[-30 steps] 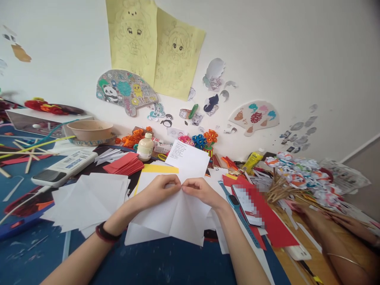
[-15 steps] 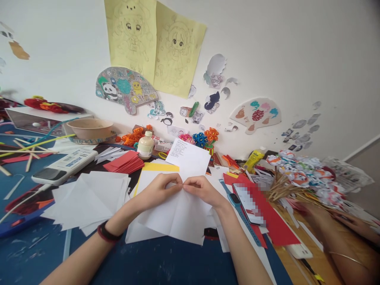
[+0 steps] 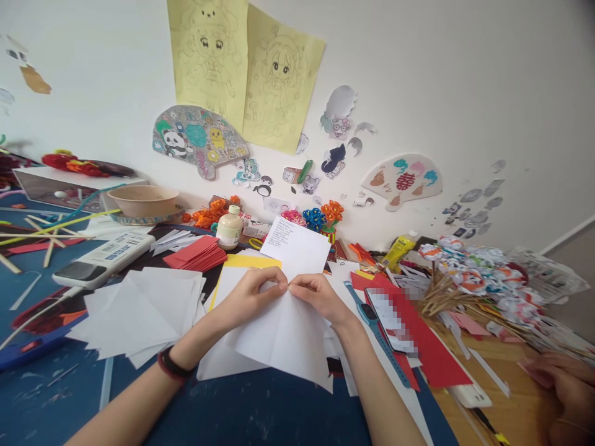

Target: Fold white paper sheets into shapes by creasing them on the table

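Observation:
A creased sheet of white paper (image 3: 283, 341) hangs between my hands, its lower part fanning out toward me. My left hand (image 3: 258, 294) pinches its upper edge, and my right hand (image 3: 316, 296) pinches the same edge right beside it, with the fingertips almost meeting. More white paper (image 3: 220, 365) lies flat under the held sheet. Just beyond my hands rests a white sheet with small writing (image 3: 297, 241), and a yellow sheet (image 3: 251, 262) shows behind my left hand.
Left are loose white squares (image 3: 139, 310), red paper slips (image 3: 195, 253), a power bank (image 3: 105, 260) and a glue bottle (image 3: 229, 228). Right are a phone (image 3: 390, 319), a blue watch (image 3: 369, 313), red paper (image 3: 437, 353) and paper flowers (image 3: 474, 266). Another person's hand (image 3: 558, 371) is at far right.
The held sheet's lower edge has swung a little to the right while both my hands keep their pinch. At far right, the other person's arms have drawn back toward the frame's edge.

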Demonstrator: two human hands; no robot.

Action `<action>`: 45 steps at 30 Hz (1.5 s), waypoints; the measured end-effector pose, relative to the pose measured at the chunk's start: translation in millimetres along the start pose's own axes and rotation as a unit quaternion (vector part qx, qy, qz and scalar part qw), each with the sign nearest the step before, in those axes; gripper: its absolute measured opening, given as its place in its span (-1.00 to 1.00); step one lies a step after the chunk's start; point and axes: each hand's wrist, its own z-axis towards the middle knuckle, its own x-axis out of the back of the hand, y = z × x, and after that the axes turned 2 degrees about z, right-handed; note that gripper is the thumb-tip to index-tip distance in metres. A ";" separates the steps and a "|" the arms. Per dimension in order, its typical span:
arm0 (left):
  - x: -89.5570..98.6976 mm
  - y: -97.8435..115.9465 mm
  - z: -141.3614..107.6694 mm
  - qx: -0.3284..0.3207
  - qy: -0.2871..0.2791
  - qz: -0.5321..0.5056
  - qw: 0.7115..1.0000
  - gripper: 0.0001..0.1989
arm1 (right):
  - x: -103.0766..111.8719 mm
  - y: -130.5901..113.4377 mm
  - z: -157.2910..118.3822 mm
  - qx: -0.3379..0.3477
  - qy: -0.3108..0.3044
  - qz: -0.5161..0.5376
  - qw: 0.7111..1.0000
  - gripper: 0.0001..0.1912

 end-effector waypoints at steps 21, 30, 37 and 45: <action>-7.1 -63.3 9.0 0.147 0.003 0.381 0.913 -0.69 | 5.4 33.0 9.1 0.012 0.120 -0.695 0.709 -0.85; -13.9 -65.1 6.0 0.174 0.030 0.396 0.901 -0.66 | -15.2 68.6 23.1 -0.078 0.212 -0.639 0.735 -0.70; -7.4 -72.3 4.3 0.211 0.038 0.355 0.910 -0.64 | -9.9 77.8 21.5 -0.080 0.213 -0.627 0.745 -0.71; -8.4 -74.7 1.6 0.212 0.049 0.332 0.918 -0.63 | -9.0 80.6 20.7 -0.071 0.215 -0.621 0.751 -0.72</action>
